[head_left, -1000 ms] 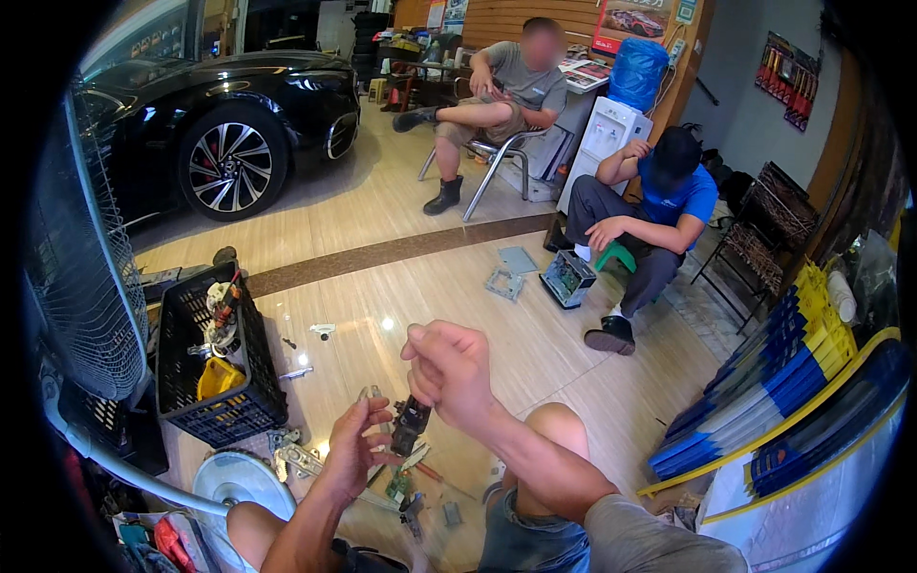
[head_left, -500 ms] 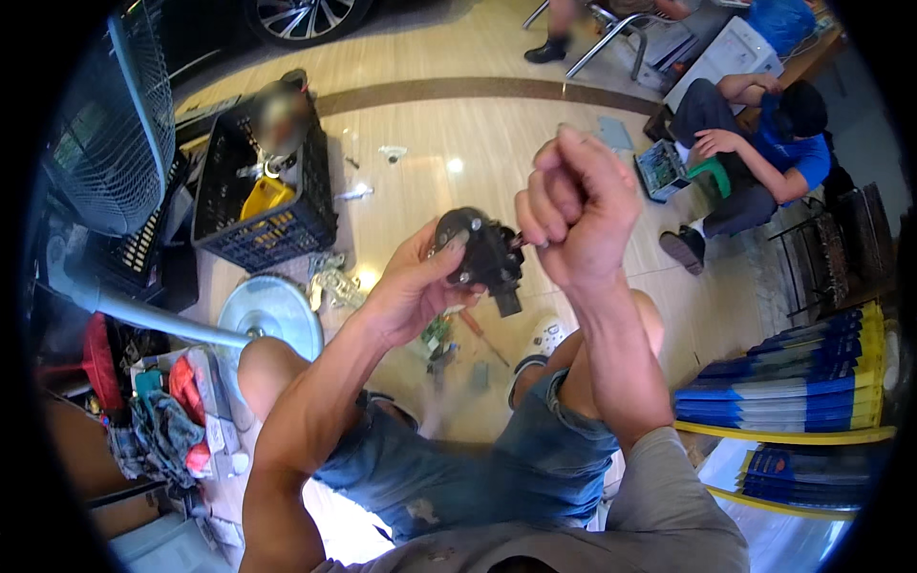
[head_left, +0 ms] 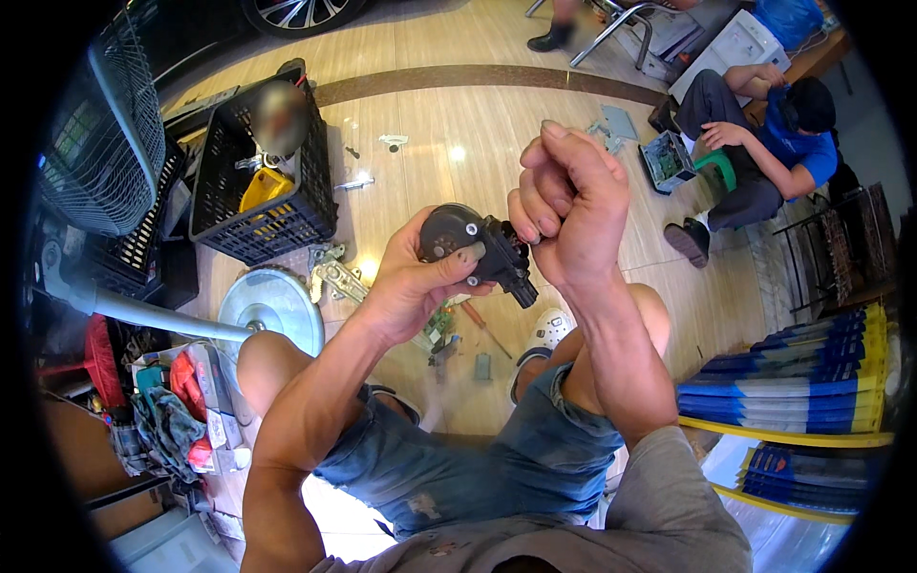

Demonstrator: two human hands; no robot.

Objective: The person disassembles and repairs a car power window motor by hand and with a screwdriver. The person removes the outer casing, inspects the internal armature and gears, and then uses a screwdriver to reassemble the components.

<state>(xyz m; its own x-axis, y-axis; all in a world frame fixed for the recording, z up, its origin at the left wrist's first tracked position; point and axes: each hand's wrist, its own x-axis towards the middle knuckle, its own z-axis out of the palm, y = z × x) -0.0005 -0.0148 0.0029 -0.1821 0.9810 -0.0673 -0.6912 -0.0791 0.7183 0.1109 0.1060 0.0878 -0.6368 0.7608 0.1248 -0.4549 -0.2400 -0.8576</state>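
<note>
A small black motor unit [head_left: 475,245] with a round housing is raised in front of me above my knees. My left hand [head_left: 413,284] grips its round end from below, thumb across the top. My right hand [head_left: 564,205] is a closed fist pressed against the unit's right side; what its fingers pinch is hidden. On the wooden floor below lie a screwdriver with a red handle [head_left: 482,323], a green circuit board [head_left: 440,323] and small metal parts.
A black crate [head_left: 250,181] with a yellow item stands at left, beside a fan grille [head_left: 100,124] and the fan's round base [head_left: 272,306]. A seated person in blue [head_left: 764,143] works at upper right. Blue and yellow stacked strips [head_left: 793,382] lie at right.
The view has tipped down and the hands with the motor unit now sit higher and closer. Both hands keep their hold on it.
</note>
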